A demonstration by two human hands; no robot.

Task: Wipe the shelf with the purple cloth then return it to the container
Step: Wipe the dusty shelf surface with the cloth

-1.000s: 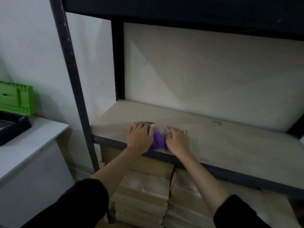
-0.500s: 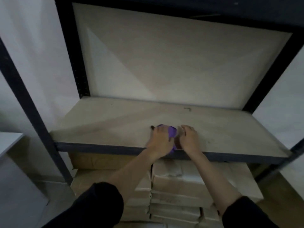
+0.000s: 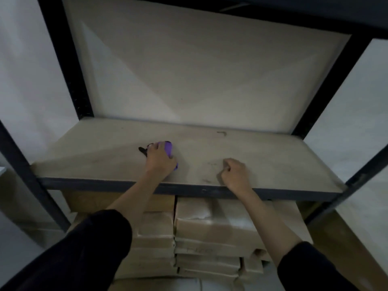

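the purple cloth [image 3: 169,151] lay bunched on the shelf [image 3: 273,156], pinned under the left hand [image 3: 160,162], which pressed down on it with fingers curled over the fabric in a grasp. only two bits of the cloth showed: a larger fold past the fingertips on the hand's right side, and a small corner poking out beside the heel of the palm. a small dark thing [image 3: 142,150] stuck out from under the left side of that hand, touching the board; what it was could not be told.

to the right of the left hand, well apart from it and a little nearer the shelf's front edge, the right hand [image 3: 235,174] rested on the bare board as a loose fist, fingers folded in, gripping nothing visible and clear of the cloth. both forearms reached in over the dark front rail [image 3: 105,183], with black sleeves [image 3: 90,248] pushed up toward the elbows.

beyond the hands, near the back of the board, a small curved mark [image 3: 222,133] sat on the pale wood. a pale back panel [image 3: 199,70] rose behind it, framed by dark metal uprights [image 3: 67,59]. below the hands, under the rail, stacks of wrapped tan bundles [image 3: 210,227] filled the lower space, in two columns side by side.
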